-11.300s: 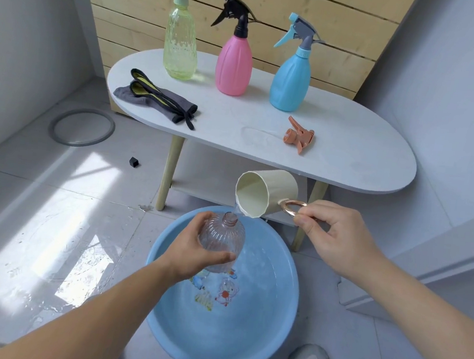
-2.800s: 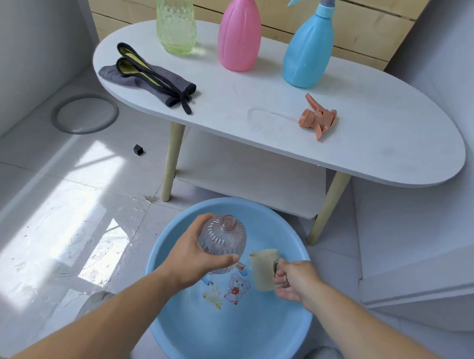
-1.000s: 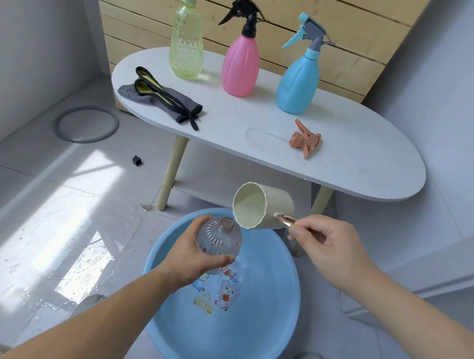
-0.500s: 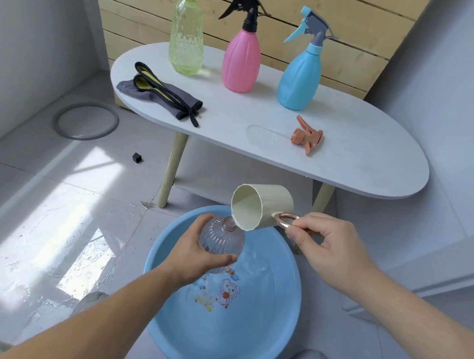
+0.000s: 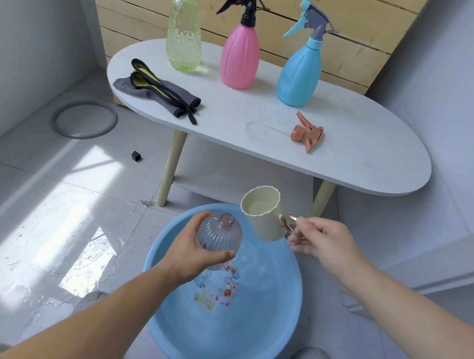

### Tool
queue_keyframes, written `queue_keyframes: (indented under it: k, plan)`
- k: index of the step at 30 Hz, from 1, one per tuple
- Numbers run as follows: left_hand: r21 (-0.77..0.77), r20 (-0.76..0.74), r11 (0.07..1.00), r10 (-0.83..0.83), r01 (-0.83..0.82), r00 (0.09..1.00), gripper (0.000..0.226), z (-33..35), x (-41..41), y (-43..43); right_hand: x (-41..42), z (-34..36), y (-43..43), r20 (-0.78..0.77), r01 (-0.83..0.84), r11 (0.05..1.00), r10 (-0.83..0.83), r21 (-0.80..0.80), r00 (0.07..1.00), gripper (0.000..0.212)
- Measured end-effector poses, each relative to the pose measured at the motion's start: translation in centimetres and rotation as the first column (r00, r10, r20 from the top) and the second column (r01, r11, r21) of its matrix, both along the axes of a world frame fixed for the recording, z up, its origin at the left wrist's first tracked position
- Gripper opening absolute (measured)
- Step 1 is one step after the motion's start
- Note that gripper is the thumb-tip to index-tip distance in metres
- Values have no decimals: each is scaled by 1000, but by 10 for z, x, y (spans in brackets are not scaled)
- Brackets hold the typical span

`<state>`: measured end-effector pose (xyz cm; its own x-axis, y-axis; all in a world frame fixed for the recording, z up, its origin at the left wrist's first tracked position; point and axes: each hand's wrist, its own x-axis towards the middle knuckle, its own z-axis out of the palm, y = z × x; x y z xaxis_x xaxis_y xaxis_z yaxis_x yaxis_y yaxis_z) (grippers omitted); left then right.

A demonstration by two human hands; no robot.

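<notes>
Low in the middle of the frame, the left grip (image 5: 193, 250) was clenched round the clear ribbed bottle (image 5: 221, 234), thumb across its front. It held the bottle upright, open neck up, above the blue basin (image 5: 256, 345). Just right of it, the right grip (image 5: 323, 241) grasped the ring handle of the cream cup (image 5: 265, 220) with curled fingers. The cup leaned slightly toward the bottle, its rim higher than the neck and just beside the bottle's shoulder; whether they touched could not be told. An orange spray head (image 5: 308, 132) lay on the white table (image 5: 372, 164) above.
</notes>
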<state>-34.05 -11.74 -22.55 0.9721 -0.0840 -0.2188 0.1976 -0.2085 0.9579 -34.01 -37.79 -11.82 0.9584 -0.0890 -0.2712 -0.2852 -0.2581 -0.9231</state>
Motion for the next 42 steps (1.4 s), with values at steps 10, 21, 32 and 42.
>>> queue_keyframes:
  k: [10, 21, 32, 42]
  plan:
    - [-2, -20, 1000, 9, -9, 1000, 89, -7, -1, 1, 1, -71, -7, -201, -274, 811, 197, -517, 960, 41]
    - [7, -29, 1000, 9, -9, 1000, 92, -10, 1, 0, -6, -71, -9, -199, -475, 442, 538, -761, 819, 31]
    - [12, -27, 1000, 14, -14, 1000, 91, -8, 0, 1, -2, -64, -12, -77, -378, 367, 623, -850, 779, 27]
    - [3, -6, 1000, 9, -9, 1000, 94, -1, -2, 1, -5, -56, -14, -48, -329, 299, 670, -895, 741, 24]
